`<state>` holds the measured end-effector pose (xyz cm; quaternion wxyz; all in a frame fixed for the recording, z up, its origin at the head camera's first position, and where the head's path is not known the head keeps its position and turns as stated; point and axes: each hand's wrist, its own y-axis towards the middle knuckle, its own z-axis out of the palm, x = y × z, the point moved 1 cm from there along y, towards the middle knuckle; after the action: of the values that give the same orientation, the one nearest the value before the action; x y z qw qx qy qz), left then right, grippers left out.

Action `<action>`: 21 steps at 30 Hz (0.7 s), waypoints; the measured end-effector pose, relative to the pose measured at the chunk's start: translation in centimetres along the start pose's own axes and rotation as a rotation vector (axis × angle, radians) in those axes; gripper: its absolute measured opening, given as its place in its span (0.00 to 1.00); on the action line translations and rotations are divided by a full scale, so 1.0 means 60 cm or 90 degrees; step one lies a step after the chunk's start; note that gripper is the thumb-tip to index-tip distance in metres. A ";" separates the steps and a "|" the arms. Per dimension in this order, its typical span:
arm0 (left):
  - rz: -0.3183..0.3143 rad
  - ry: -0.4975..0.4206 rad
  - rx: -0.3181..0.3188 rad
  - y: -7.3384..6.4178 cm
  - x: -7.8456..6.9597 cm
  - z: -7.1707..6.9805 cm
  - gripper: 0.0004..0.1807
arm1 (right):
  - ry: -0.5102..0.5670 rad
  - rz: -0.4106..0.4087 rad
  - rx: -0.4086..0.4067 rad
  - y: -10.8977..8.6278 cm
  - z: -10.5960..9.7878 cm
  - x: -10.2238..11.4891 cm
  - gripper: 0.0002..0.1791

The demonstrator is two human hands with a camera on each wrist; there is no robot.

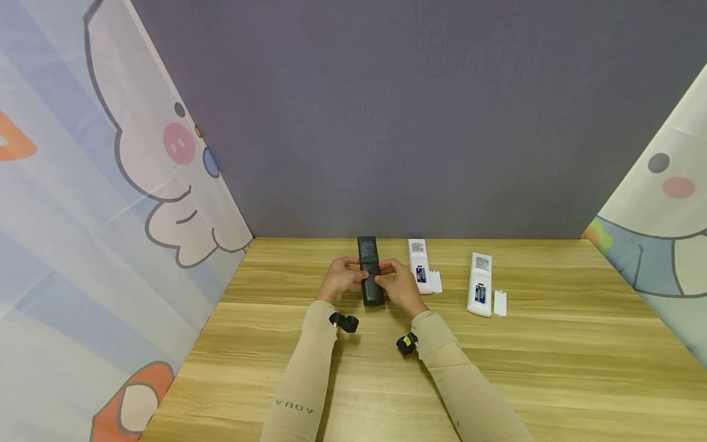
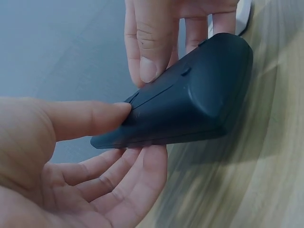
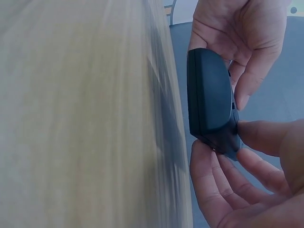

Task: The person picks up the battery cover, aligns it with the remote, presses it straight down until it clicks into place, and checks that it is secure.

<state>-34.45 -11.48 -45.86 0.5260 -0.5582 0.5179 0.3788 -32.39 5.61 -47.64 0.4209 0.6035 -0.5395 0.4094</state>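
Note:
A black remote control [image 1: 373,294] is held back side up between both hands, a little above the wooden table. From the left, my left hand [image 1: 341,279] grips it, thumb on the back cover and fingers under the edge. My right hand [image 1: 400,285] grips the opposite side, its thumb also pressing on the back. The left wrist view shows the remote's battery cover [image 2: 156,97] in place, with a thin seam and a small notch. In the right wrist view, the remote's end [image 3: 209,90] faces the camera. Its button side is hidden.
Right of the hands lies a white remote [image 1: 418,248] with two blue batteries [image 1: 421,274] exposed and a loose white cover [image 1: 436,282] beside it. Farther right is another white remote [image 1: 479,276] with batteries showing, its cover [image 1: 499,303] alongside. A grey panel [image 1: 386,123] stands behind the table.

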 end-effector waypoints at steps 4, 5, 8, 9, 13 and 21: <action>0.007 0.019 -0.011 0.002 0.002 0.001 0.26 | -0.016 -0.002 0.011 0.000 0.001 -0.001 0.20; 0.008 0.023 -0.014 0.002 0.002 0.001 0.26 | -0.021 -0.002 0.014 0.000 0.002 -0.001 0.21; 0.011 0.033 -0.022 0.002 0.003 0.002 0.26 | -0.038 0.001 0.020 -0.001 0.003 -0.002 0.21; 0.012 0.035 -0.024 0.002 0.003 0.003 0.26 | -0.042 0.002 0.020 -0.001 0.002 -0.003 0.21; 0.019 0.051 -0.032 0.004 0.005 0.005 0.27 | -0.056 -0.005 0.020 -0.001 0.002 -0.005 0.22; 0.016 0.095 -0.055 0.000 0.004 0.008 0.34 | -0.047 0.000 0.052 -0.003 0.005 -0.005 0.29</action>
<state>-34.37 -11.07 -46.14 0.4564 -0.6010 0.5456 0.3645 -32.23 5.40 -48.02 0.3760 0.6345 -0.5376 0.4087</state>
